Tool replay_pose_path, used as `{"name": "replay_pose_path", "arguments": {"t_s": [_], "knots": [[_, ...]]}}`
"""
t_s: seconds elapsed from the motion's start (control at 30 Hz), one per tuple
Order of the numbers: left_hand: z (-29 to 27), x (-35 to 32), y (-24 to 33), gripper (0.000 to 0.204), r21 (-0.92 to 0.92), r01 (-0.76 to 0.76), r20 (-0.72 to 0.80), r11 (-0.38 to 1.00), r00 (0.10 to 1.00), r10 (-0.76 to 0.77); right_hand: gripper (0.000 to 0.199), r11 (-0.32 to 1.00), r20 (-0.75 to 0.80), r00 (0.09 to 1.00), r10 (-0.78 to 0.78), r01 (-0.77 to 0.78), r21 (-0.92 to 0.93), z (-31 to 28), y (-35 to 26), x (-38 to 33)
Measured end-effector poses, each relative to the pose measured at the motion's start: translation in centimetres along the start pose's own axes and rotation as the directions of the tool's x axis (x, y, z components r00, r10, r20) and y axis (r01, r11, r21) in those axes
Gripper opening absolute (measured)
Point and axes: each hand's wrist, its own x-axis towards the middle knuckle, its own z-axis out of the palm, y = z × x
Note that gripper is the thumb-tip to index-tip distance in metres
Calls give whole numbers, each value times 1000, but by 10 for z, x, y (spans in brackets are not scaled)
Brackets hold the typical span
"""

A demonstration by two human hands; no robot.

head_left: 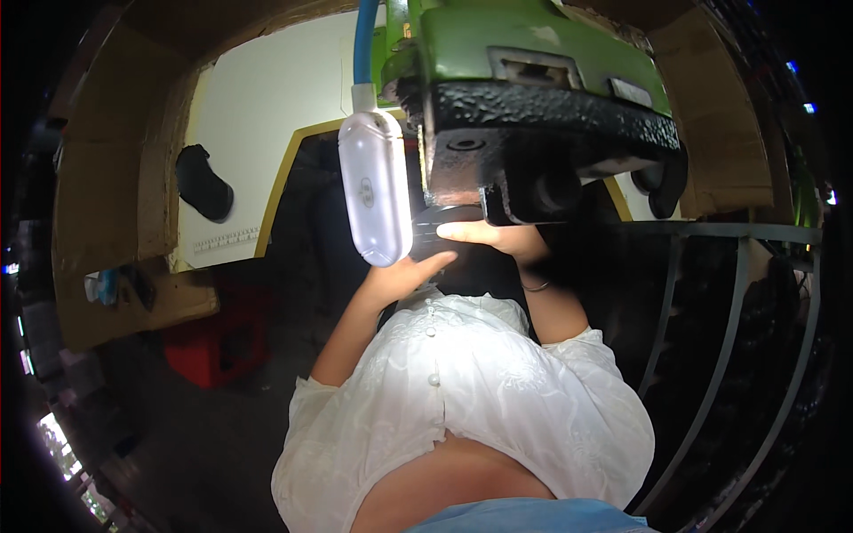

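My left hand (pixel 402 277) is just below the machine's front, its thumb stretched to the right. The long lamp hides part of it. Facing it, my right hand (pixel 493 237) reaches in from the right, thumb pointing left. Between the thumbs is a dark, slightly shiny piece (pixel 430 233), whose kind I cannot make out. Both hands seem to grip its edge, with most fingers hidden beneath or behind. Directly above hangs the green and black machine head (pixel 551 107). A pale oblong lamp (pixel 375 191) on a blue cable hangs close to my left hand.
A white tabletop (pixel 253 115) with a yellow-edged cutout surrounds the machine. On its left lies a black curved piece (pixel 206 184), near a printed ruler strip (pixel 226 242). Cardboard walls (pixel 724 115) border it. Lower left stands a red stool (pixel 213 351); metal bars (pixel 729 320) are at right.
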Motion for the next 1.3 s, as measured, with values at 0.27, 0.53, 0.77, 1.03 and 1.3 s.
{"name": "replay_pose_path", "arguments": {"t_s": [0.27,0.53,0.77,1.03,1.3], "knots": [[27,12,9,36,-615,54,-60,787,991,-115,30,971,163,986,-22,60,-231,-25,19,-22],[37,15,16,34,-586,-27,-156,810,985,-80,27,975,-327,945,3,70,213,-106,35,-55],[-8,-4,-26,34,-241,-113,-393,964,920,10,28,973,-307,950,-58,123,196,-56,11,-27],[-70,-15,-10,30,-260,-104,-294,960,956,24,45,966,-102,982,-158,132,-223,0,-7,-14],[-21,-1,-49,38,91,179,313,980,929,-199,56,961,-59,984,-170,153,-231,3,7,-5]]}}
